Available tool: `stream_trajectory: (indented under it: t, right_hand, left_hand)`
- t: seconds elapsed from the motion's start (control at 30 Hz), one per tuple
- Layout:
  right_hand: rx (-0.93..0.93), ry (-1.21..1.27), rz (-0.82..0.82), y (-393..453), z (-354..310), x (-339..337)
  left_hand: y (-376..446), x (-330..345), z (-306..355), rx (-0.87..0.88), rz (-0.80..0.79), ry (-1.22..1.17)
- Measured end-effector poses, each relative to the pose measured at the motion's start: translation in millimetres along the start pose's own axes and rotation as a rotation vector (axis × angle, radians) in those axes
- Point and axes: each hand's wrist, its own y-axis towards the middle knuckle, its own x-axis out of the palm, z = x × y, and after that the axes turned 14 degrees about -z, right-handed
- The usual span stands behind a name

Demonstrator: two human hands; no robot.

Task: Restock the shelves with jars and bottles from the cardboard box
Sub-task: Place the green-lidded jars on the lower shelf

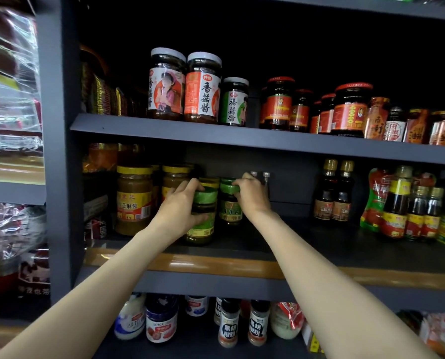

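On the middle shelf (242,244), gripping two green-lidded jars — left hand (180,211) curling its fingers (190,185) over the lid and side of the front jar (203,218), right hand (250,195) pinching the lid of the rear jar (229,203), fingers bent close round it. Standing just beside: two yellow-lidded jars (134,200). Sitting well apart to the right — two dark bottles (333,193).

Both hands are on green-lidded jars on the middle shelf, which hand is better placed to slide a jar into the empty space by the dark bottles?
Probably the right hand. It grips the right green-lidded jar, which borders the bare shelf stretching toward the dark bottles. The left hand holds the front jar, farther from that gap.
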Motion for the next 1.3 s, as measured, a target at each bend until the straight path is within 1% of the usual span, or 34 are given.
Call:
stream_trajectory:
  t: [0.13, 0.2, 0.27, 0.33, 0.4, 0.43, 0.5, 0.57, 0.6, 0.63, 0.73, 0.8, 0.87, 0.93, 0.97, 1.0, 1.07, 1.17, 1.3]
  right_hand:
    - [0.010, 0.060, -0.017, 5.2, -2.8, 1.6]
    - [0.022, 0.097, -0.057, 3.9, -7.2, 0.9]
    - [0.032, 0.082, -0.068, 0.6, -9.6, -1.0]
    - [0.030, 0.049, 0.026, -11.2, -11.1, -6.2]
    - [-0.021, 0.109, 0.105, -29.5, -13.0, -12.7]
    - [-0.081, 0.187, 0.085, -38.5, -14.4, -15.2]
    - [-0.199, 0.354, -0.062, -55.4, -19.5, -18.9]
    - [-0.250, 0.422, -0.189, -62.3, -21.5, -19.2]
    - [-0.247, 0.423, -0.195, -62.2, -20.3, -18.2]
    - [-0.228, 0.415, -0.166, -61.8, -18.6, -18.0]
    - [-0.135, 0.384, -0.037, -56.2, -9.5, -16.4]
    - [-0.096, 0.328, -0.001, -53.3, -5.2, -16.2]
    - [-0.084, 0.233, 0.024, -52.7, -3.6, -17.2]
    - [-0.119, 0.147, 0.021, -54.1, -5.7, -16.9]
    - [-0.143, 0.112, 0.009, -54.7, -8.1, -15.7]
    - [-0.157, 0.093, -0.008, -54.5, -11.0, -13.6]
    - [-0.148, 0.109, -0.023, -52.3, -16.5, -9.1]
    - [-0.099, 0.117, -0.014, -48.8, -20.0, -6.8]
    - [-0.067, 0.068, 0.002, -51.8, -21.4, -9.3]
  left_hand:
    - [-0.2, 0.0, 1.5, -0.008, 0.005, -0.001]
    - [-1.6, -0.5, 3.2, -0.011, 0.010, -0.005]
    - [-3.3, -0.6, 3.7, -0.014, 0.005, -0.007]
    - [-3.7, -1.0, 1.9, -0.012, -0.014, -0.011]
    - [-1.7, -4.0, -2.0, 0.009, -0.053, -0.069]
    - [0.0, -6.6, -3.8, 0.025, -0.083, -0.124]
    - [4.8, -12.4, -4.5, 0.053, -0.144, -0.207]
    - [10.4, -14.1, -2.1, 0.074, -0.178, -0.204]
    - [13.7, -12.2, 0.2, 0.083, -0.179, -0.194]
    - [17.2, -8.9, 3.0, 0.092, -0.174, -0.190]
    - [27.7, 5.5, 11.2, 0.107, -0.151, -0.187]
    - [33.5, 13.2, 12.7, 0.104, -0.131, -0.214]
    - [37.3, 13.3, 8.0, 0.074, -0.076, -0.228]
    - [39.0, 8.6, -2.7, 0.017, -0.010, -0.104]
    - [40.1, 5.9, -8.9, -0.002, -0.008, -0.016]
    - [41.8, 3.9, -14.4, -0.003, -0.034, 0.064]
    - [44.2, 2.5, -18.4, 0.012, -0.149, 0.174]
    - [47.7, 6.3, -16.4, 0.001, -0.312, 0.221]
    - [47.3, 9.9, -17.3, -0.006, -0.328, 0.214]
